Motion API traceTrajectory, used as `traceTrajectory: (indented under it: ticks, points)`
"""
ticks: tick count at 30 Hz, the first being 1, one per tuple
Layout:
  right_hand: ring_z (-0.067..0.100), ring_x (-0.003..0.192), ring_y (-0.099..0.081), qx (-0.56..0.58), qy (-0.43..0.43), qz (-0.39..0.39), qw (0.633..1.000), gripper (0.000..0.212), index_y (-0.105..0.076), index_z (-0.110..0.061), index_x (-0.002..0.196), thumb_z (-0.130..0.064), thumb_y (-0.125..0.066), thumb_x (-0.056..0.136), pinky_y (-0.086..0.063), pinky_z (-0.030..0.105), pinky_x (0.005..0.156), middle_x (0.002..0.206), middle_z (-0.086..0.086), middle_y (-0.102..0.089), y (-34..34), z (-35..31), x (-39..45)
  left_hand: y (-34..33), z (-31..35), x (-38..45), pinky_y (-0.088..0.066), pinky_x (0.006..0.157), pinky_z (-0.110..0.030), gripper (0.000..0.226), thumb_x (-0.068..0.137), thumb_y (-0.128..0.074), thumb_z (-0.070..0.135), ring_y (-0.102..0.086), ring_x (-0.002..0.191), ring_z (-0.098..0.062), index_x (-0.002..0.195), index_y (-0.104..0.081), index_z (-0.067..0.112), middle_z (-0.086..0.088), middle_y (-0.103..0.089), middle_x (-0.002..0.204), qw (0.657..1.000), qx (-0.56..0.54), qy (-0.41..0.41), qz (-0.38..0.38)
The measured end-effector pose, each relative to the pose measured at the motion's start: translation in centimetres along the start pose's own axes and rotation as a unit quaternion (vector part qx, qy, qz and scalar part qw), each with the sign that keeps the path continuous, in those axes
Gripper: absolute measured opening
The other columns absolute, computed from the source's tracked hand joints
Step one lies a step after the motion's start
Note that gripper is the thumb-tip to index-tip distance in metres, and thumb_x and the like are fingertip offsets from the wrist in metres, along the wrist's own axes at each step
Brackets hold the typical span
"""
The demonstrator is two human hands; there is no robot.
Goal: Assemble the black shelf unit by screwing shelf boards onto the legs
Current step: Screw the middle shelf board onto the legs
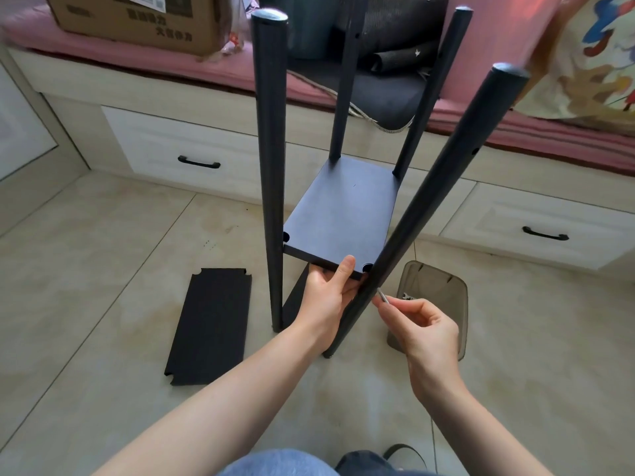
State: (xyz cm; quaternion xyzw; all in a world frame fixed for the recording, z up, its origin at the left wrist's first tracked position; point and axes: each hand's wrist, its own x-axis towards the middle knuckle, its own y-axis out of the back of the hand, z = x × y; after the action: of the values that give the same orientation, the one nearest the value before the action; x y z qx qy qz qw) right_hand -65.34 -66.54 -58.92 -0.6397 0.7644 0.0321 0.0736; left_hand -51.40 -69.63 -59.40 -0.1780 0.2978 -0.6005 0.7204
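1. Steadying the shelf board (343, 214): left hand (326, 293) grips its near edge, thumb on top, fingers (345, 269) curled under. The board sits partway up among four black legs standing on the floor.
2. Right hand (426, 324) pinches a small silver screw (383, 297), tip touching the outer side of the near right leg (429, 207).
3. That leg leans outward, its upper end well clear of the frame. Risk: the hole in the leg may not line up with the board corner, so the screw starts crooked or misses.
4. Risk: the left hand's grip slackens and the board sags, pulling the near corner off the leg.
5. Risk: the screw slips from the pinch and rolls across the tiles.
6. Spare board (209, 324) lies flat on the floor, left; grey tray (443, 280) holding small hardware sits right.
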Motion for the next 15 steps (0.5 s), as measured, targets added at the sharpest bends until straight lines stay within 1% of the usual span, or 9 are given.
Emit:
traceTrajectory:
  ticks: [3,5,7,10,12,15]
  points:
    - [0.005,0.075,-0.07,-0.031,0.005,-0.004,1.0,0.018,-0.071,-0.001,0.083,-0.012,-0.083,0.074,-0.05,0.019,0.066,0.083,0.004,-0.076,-0.13,0.23,0.12,0.07,-0.06,0.12,-0.059,0.074,-0.026,0.023,0.102,-0.056,0.015,-0.076,0.091,-0.022,0.124,-0.05,0.012,0.002,-0.078,0.096,1.0,-0.006,-0.002,-0.002]
    - [0.007,0.075,-0.07,-0.051,0.02,-0.008,0.998,0.017,-0.072,-0.002,0.081,-0.012,-0.084,0.074,-0.051,0.018,0.066,0.08,0.004,-0.076,-0.04,0.28,0.2,0.08,-0.09,0.14,-0.059,0.074,-0.026,0.025,0.102,-0.057,0.015,-0.076,0.091,-0.022,0.126,-0.049,0.011,0.002,-0.078,0.095,1.0,-0.003,-0.001,-0.001]
    - [0.011,0.076,-0.072,-0.06,0.041,-0.014,0.997,0.014,-0.072,-0.002,0.081,-0.007,-0.083,0.075,-0.053,0.017,0.067,0.078,0.006,-0.075,0.1,0.17,0.28,0.16,-0.16,0.21,-0.06,0.076,-0.026,0.027,0.102,-0.057,0.016,-0.076,0.091,-0.022,0.127,-0.049,0.011,0.004,-0.078,0.094,1.0,0.007,0.001,0.0]
    - [0.025,0.077,-0.075,-0.038,0.044,-0.024,0.998,0.008,-0.067,0.005,0.082,0.002,-0.075,0.08,-0.057,0.021,0.068,0.076,0.017,-0.073,0.07,0.07,0.36,0.37,-0.35,0.43,-0.06,0.083,-0.03,0.031,0.101,-0.06,0.021,-0.075,0.097,-0.024,0.129,-0.049,0.012,0.002,-0.078,0.099,1.0,0.025,0.003,0.008]
    - [0.03,0.074,-0.074,-0.035,0.042,-0.022,0.998,0.007,-0.065,0.007,0.082,0.003,-0.071,0.084,-0.057,0.023,0.064,0.075,0.022,-0.071,0.01,0.0,0.45,0.43,-0.42,0.49,-0.059,0.087,-0.033,0.035,0.1,-0.06,0.022,-0.075,0.1,-0.025,0.131,-0.049,0.011,-0.002,-0.076,0.107,1.0,0.026,0.005,0.011]
    - [0.032,0.07,-0.074,-0.042,0.04,-0.043,0.997,0.009,-0.064,0.008,0.082,0.002,-0.069,0.086,-0.057,0.026,0.061,0.073,0.021,-0.071,-0.15,-0.36,0.6,0.44,-0.5,0.55,-0.06,0.087,-0.034,0.035,0.101,-0.06,0.02,-0.075,0.099,-0.027,0.132,-0.048,0.009,-0.006,-0.075,0.108,1.0,0.017,0.004,0.013]
